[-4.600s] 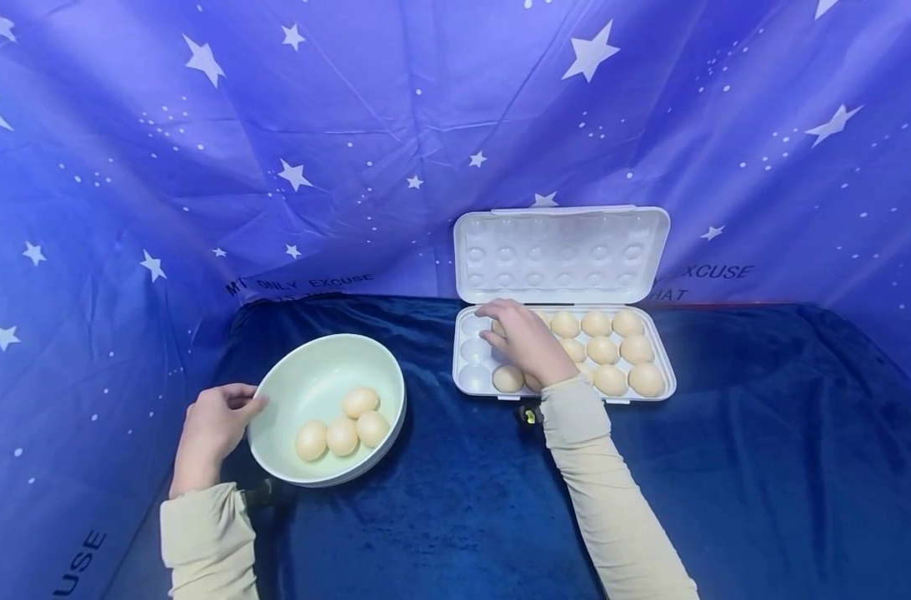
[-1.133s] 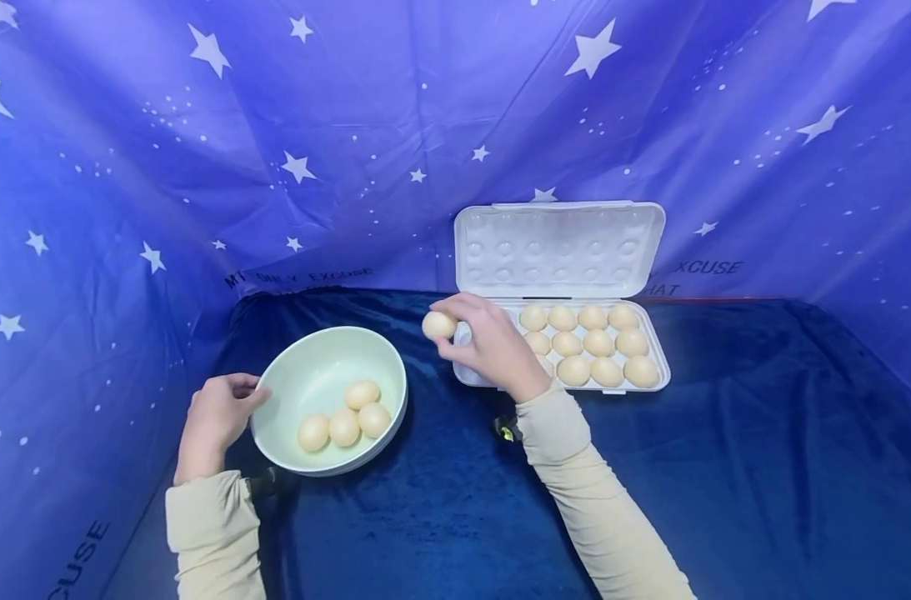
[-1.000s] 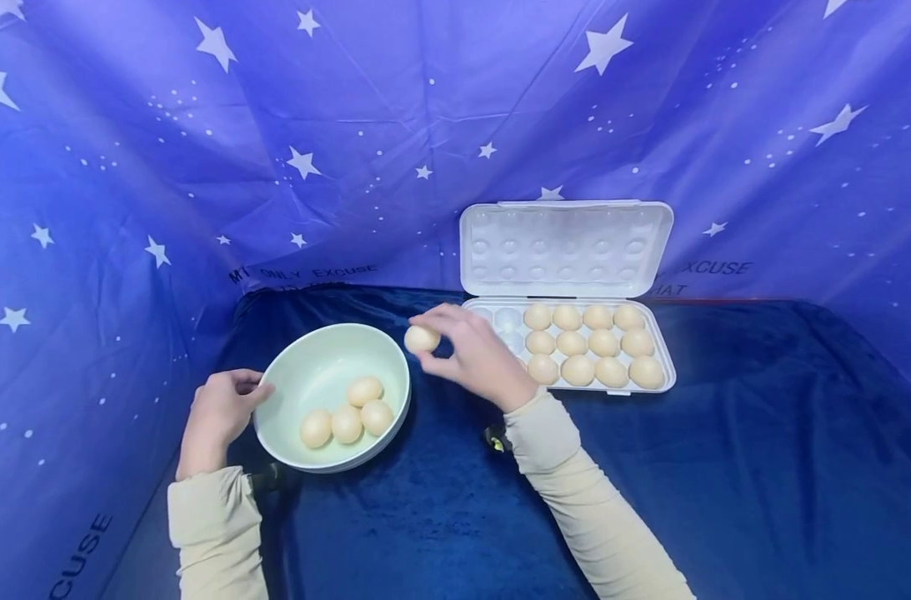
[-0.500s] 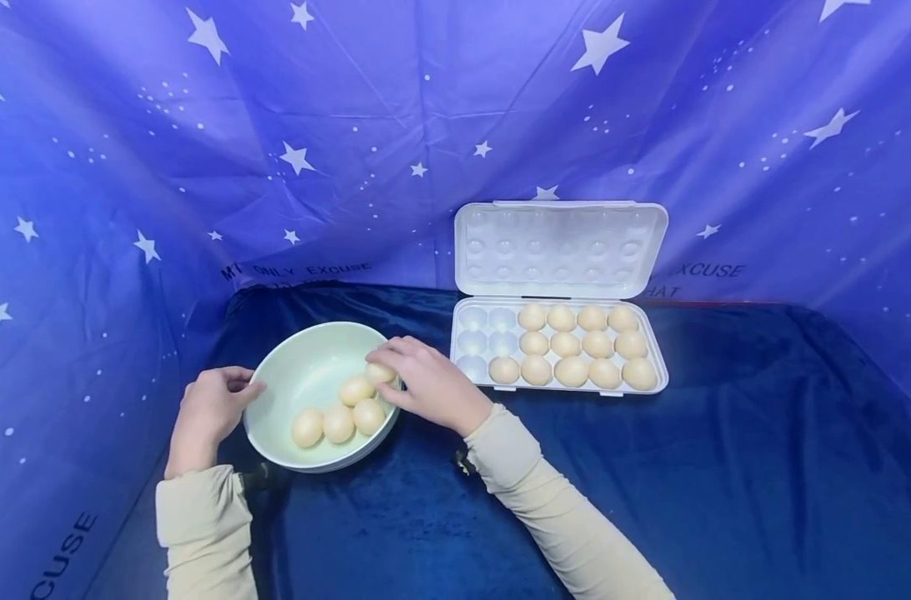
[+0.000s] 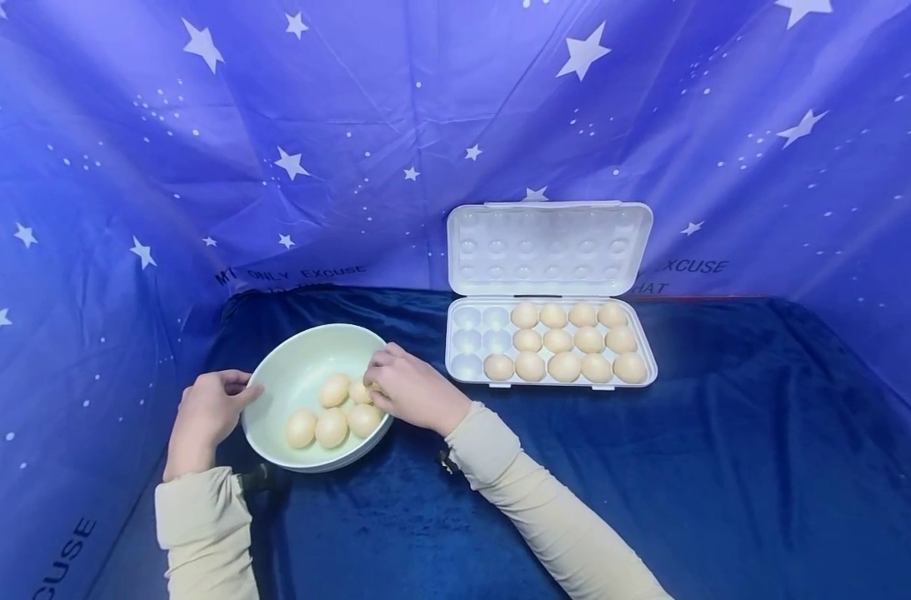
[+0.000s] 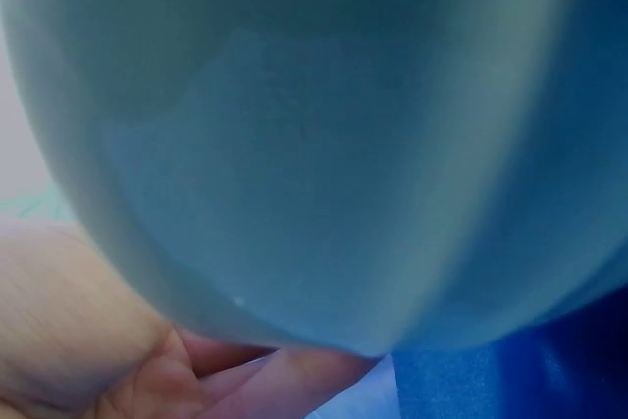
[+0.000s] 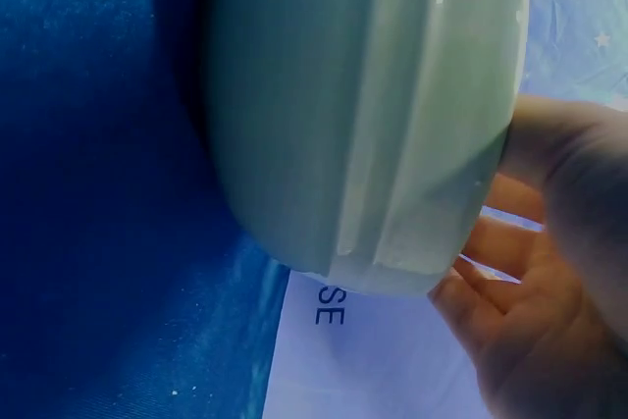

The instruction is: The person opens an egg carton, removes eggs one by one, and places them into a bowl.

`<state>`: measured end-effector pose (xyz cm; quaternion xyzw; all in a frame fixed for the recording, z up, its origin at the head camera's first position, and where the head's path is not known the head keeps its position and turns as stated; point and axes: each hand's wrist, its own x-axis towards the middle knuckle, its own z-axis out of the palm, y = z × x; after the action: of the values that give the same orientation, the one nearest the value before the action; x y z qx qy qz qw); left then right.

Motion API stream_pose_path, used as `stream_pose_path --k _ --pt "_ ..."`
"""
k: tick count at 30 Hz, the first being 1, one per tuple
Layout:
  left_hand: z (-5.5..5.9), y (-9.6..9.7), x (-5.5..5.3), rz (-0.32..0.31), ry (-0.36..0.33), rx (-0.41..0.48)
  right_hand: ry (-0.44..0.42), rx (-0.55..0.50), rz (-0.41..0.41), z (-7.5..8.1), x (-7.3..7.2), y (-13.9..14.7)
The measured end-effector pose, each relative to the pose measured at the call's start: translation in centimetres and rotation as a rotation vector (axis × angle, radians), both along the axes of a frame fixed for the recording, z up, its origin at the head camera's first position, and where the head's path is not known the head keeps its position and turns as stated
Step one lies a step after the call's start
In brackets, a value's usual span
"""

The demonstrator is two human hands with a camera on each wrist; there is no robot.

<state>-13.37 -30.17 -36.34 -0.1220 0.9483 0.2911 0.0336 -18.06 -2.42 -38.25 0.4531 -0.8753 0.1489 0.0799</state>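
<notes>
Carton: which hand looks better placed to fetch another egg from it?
The right hand, I'd judge: it is at the side of the bowl nearer the carton, while the left hand grips the bowl's opposite side.

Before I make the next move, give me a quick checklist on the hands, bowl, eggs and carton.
1. Left hand steadying the pale green bowl: ok, it grips the rim.
2. Right hand clear of the bowl: not ok, its fingers reach over the rim.
3. Partly covered egg released: cannot tell, the fingers hide part of it.
4. Visible bowl eggs inside the rim: ok, five show.
5. Egg carton lid open: ok, it stands up behind the tray.
6. Eggs available in the tray: ok, thirteen sit in cups, with five cups empty at the left end.
</notes>
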Motion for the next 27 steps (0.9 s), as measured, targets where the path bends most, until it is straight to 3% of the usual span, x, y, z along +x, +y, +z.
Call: stream_pose_path --k 10,21,27 --pt "0.0 0.0 0.1 -0.015 0.026 -0.014 0.062 0.072 0.011 0.2 0.2 -0.1" --pt "0.2 -0.1 0.2 -0.013 0.042 -0.033 -0.12 -0.115 0.058 1.2 0.0 2.9" --pt "0.2 0.1 0.3 -0.009 0.028 -0.024 -0.123 -0.072 -0.017 2.0 -0.1 6.4"
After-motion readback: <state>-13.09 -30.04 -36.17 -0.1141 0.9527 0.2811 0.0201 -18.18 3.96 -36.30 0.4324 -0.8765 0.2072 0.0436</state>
